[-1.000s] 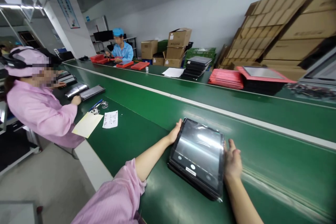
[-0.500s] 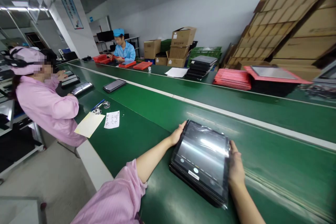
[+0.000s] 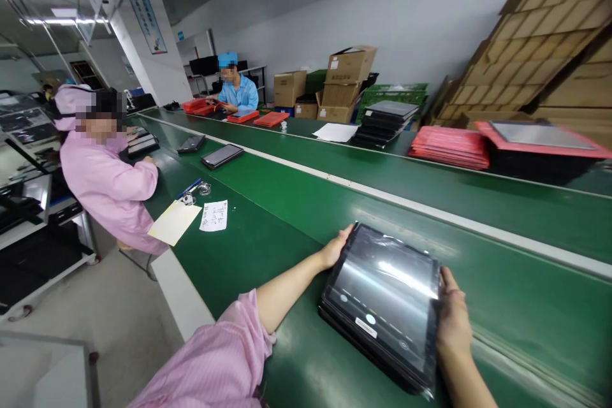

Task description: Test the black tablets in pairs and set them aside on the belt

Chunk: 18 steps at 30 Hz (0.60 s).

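Left hand and right hand, arms outstretched, clasp opposite edges of a black tablet

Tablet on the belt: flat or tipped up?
Flat: the tablet lies screen-up on the green belt, with the left hand and right hand at its sides.

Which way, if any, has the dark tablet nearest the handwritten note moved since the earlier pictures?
Yes: the dark tablet slid along the white rail, from left of the handwritten note to just right of it.
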Motion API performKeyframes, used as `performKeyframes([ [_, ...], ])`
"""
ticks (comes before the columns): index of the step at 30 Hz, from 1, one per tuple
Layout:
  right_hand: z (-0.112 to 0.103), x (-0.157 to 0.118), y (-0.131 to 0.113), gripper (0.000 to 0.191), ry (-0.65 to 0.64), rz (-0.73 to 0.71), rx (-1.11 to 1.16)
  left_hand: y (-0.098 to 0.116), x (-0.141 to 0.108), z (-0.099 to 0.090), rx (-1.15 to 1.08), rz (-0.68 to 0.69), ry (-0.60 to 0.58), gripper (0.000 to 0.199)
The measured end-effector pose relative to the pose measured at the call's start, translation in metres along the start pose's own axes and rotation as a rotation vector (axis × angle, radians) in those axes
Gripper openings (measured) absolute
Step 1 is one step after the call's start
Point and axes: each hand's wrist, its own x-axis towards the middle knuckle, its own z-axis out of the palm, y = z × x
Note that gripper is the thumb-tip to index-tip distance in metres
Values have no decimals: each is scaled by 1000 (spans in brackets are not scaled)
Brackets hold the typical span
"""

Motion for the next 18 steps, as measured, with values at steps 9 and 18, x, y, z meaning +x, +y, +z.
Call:
performKeyframes([
  [9,-2,4,6,121,-2,10,5,-1,2,0,2,22,14,83],
  [18,-14,16,22,100,-21,-64,-106,-4,2,-2,40,44,18,86],
])
